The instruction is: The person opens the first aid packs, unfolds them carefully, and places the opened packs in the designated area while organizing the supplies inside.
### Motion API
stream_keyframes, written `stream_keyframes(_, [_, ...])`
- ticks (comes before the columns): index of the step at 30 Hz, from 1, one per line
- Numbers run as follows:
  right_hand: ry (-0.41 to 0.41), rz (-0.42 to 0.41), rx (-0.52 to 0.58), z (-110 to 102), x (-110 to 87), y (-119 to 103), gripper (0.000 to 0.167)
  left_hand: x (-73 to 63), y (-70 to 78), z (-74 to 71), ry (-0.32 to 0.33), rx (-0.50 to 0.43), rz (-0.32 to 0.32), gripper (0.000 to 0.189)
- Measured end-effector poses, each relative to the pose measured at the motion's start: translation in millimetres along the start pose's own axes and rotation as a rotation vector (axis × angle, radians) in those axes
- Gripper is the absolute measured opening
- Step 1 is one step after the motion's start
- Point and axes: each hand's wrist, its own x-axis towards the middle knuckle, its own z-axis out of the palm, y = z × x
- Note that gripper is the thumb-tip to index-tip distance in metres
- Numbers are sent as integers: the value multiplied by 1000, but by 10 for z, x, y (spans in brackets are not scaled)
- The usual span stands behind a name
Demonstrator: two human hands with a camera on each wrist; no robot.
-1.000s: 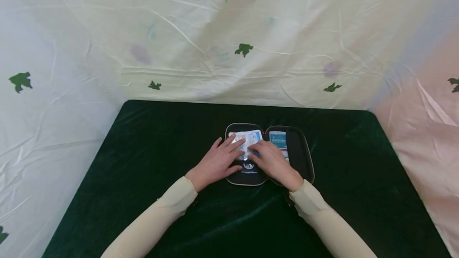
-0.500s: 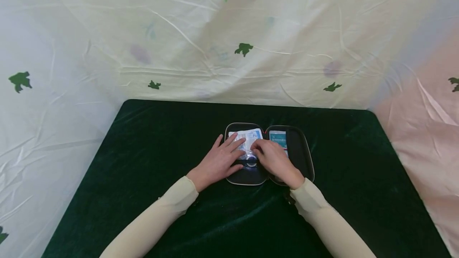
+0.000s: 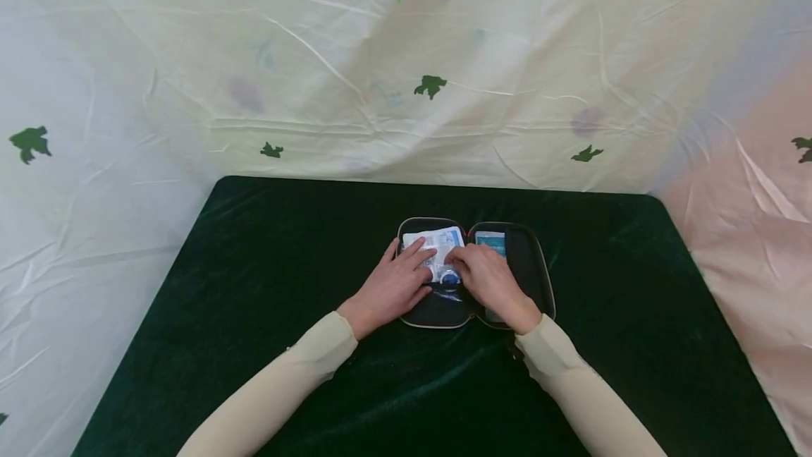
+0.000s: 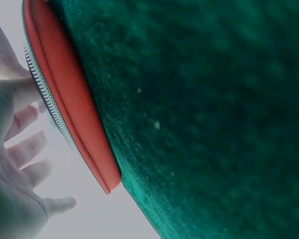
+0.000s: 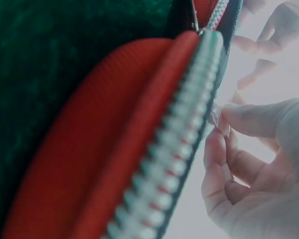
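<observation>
A zip-up case [image 3: 434, 314] lies unfolded on the table, black inside, with a red shell [image 4: 72, 89] and a toothed zipper [image 5: 182, 149] in the wrist views. In its left half is a white-and-blue printed packet [image 3: 438, 238]. My left hand [image 3: 393, 283] rests on that packet's left side, fingers spread. My right hand [image 3: 490, 278] pinches a clear plastic packet [image 5: 218, 117] between thumb and fingers, at the right of the case's left half. A round blue-and-white item [image 3: 449, 278] shows in the clear plastic, below the fingertips. The right hand hides part of the case's right half.
A teal packet [image 3: 490, 240] is tucked into the right half of the case, beside a bare black panel [image 3: 526, 259]. Dark green velvet cloth [image 3: 304, 245] covers the table. A pale curtain [image 3: 355, 55] with green leaf prints hangs behind it.
My right fingers have closed on the clear packet, and its round item has shifted up and right. My left hand stays on the white-and-blue packet, moving only slightly.
</observation>
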Motion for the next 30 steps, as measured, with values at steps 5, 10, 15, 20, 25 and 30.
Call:
stream_keyframes(5, [-32,-41,-30,-17,-1,15,13,35,29,-12,-18,13,-18,21])
stream_keyframes(10, [-59,-87,-67,-21,-9,21,13,56,42,-16,-16,11,-38,19])
stream_keyframes(15, [-105,-120,-99,-28,-31,20,14,70,39,2,-14,9,-43,18])
stream_keyframes(20, [-166,-114,-92,-27,-72,19,16,82,37,9,-19,20,-47,18])
stream_keyframes(25, [-200,-87,-79,-44,-108,21,17,78,37,12,-23,23,-47,18])
stream_keyframes(30, [-222,-72,-74,-57,-125,20,19,75,28,13,-19,-4,-43,17])
